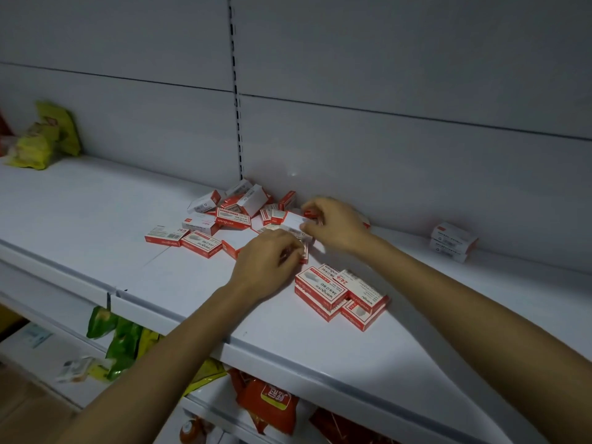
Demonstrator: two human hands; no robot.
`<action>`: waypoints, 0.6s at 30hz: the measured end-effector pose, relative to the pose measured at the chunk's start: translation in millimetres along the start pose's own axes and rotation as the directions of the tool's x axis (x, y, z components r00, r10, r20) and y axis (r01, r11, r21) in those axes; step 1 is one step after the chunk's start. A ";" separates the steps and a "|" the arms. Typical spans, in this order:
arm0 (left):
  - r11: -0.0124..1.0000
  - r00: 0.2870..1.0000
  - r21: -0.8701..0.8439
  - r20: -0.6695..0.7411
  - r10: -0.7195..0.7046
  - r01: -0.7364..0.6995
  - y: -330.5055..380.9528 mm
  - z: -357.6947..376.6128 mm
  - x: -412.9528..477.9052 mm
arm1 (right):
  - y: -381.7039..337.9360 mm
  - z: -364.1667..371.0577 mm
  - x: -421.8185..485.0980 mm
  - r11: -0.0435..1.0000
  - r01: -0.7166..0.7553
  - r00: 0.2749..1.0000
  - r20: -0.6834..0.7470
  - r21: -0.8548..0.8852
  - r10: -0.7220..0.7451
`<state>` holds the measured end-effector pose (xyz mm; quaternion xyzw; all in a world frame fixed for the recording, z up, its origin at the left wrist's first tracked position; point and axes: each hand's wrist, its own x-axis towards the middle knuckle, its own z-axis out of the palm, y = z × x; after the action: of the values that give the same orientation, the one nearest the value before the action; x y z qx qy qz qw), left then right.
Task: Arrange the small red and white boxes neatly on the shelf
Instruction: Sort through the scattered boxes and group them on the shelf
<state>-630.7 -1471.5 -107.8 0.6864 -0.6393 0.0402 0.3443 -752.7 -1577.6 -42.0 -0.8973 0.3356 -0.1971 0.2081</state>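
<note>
Several small red and white boxes (230,216) lie in a loose heap on the white shelf (96,219), against the back panel. My left hand (267,262) rests at the heap's near edge, fingers curled on a box (304,253). My right hand (336,224) is just behind it, pinching another small box (309,213) at the heap's right side. A small stack of boxes (341,294) sits in front of my hands, nearer the shelf's edge. Two stacked boxes (453,241) stand apart at the right by the back panel.
Yellow-green snack bags (41,139) lie at the shelf's far left. Below the shelf's front lip hang green packets (118,341), and red packets (272,405) sit on the lower shelf. A slotted upright (237,100) splits the back panel.
</note>
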 end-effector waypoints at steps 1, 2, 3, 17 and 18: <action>1.000 1.000 0.013 -0.014 0.027 -0.027 -0.6 0.6 -0.9 | 0.7 6.4 11.1 0.994 0.040 0.999 0.016 -0.103 -0.038; 0.998 0.998 0.028 -0.024 0.054 -0.053 -0.5 0.2 -1.7 | 2.1 12.7 20.3 0.980 0.077 0.997 0.038 -0.186 -0.071; 0.996 0.997 0.042 -0.026 0.077 -0.076 -0.4 -0.7 -2.2 | 4.3 18.3 27.2 0.966 0.108 0.993 0.067 -0.236 -0.094; 0.919 0.982 0.354 0.136 0.131 -0.171 8.0 -1.0 19.7 | 25.9 -8.0 24.6 0.984 0.043 0.995 -0.083 -0.171 -0.058; 0.897 0.980 0.416 0.186 0.075 -0.148 11.1 -1.3 25.7 | 29.3 -12.3 21.4 0.987 0.026 0.995 -0.091 -0.160 -0.041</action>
<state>-635.6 -1492.1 -89.4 0.7083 -0.6795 0.1419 0.1282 -759.1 -1615.4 -42.0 -0.9062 0.3446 -0.2153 0.1168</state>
